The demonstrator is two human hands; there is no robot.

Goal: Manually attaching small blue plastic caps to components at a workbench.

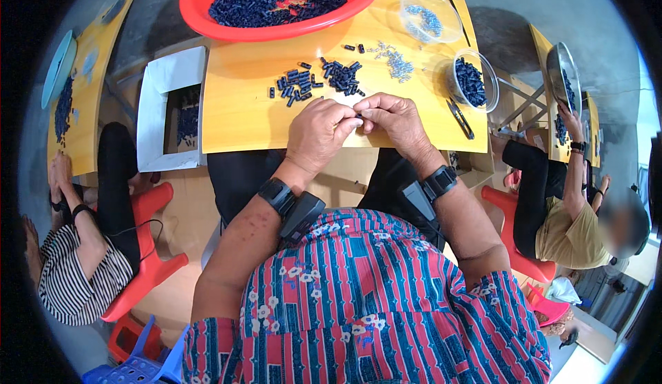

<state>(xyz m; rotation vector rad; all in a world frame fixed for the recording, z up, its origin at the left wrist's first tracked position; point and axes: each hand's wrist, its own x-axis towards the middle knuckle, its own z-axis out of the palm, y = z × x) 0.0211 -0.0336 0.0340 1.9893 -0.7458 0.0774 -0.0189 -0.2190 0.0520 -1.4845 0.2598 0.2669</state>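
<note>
Over the near edge of the yellow table (241,125), my left hand (318,127) and my right hand (396,118) meet fingertip to fingertip. Both pinch a small black piece (358,116), mostly hidden by the fingers. Just beyond them lie two loose heaps of short black plastic pieces, a left heap (298,86) and a right heap (343,78). Farther right is a scatter of tiny clear or silvery pieces (398,67). A clear round tub (494,84) of black pieces stands right of my right hand, with a slim black tool (460,118) beside it.
A large red basin (196,22) full of black pieces sits at the back. Another clear tub (452,29) holds small silvery parts. A white open box (153,118) stands left of the table. People sit at side tables on red chairs, one chair (155,267) at left.
</note>
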